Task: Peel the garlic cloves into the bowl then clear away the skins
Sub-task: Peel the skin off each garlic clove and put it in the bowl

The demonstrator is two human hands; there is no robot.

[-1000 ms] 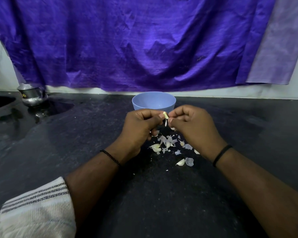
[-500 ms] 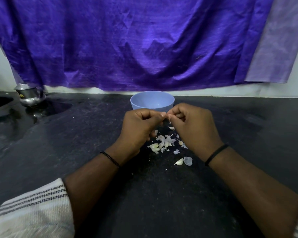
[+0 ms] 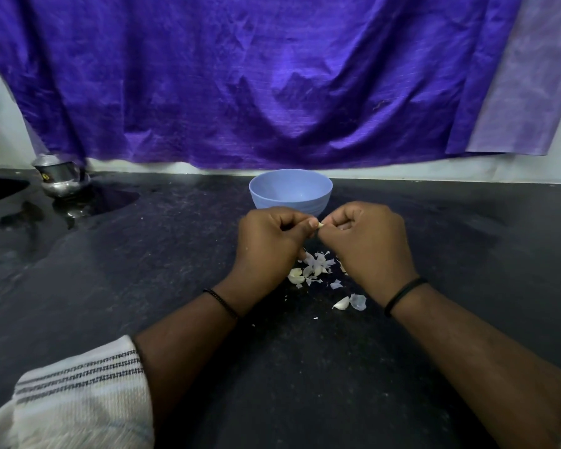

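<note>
Pale garlic clove (image 3: pixel 320 224) pinched between left hand (image 3: pixel 270 241) and right hand (image 3: pixel 368 243), fingers curled.

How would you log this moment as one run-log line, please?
stage: peeling | left hand and right hand: pinch garlic clove | bowl: behind hands | skins: on counter

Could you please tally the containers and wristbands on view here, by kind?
Light blue plastic bowl: 1
Small round steel pot: 1
Black wristbands, on left wrist and right wrist: 2
Total: 4
</note>
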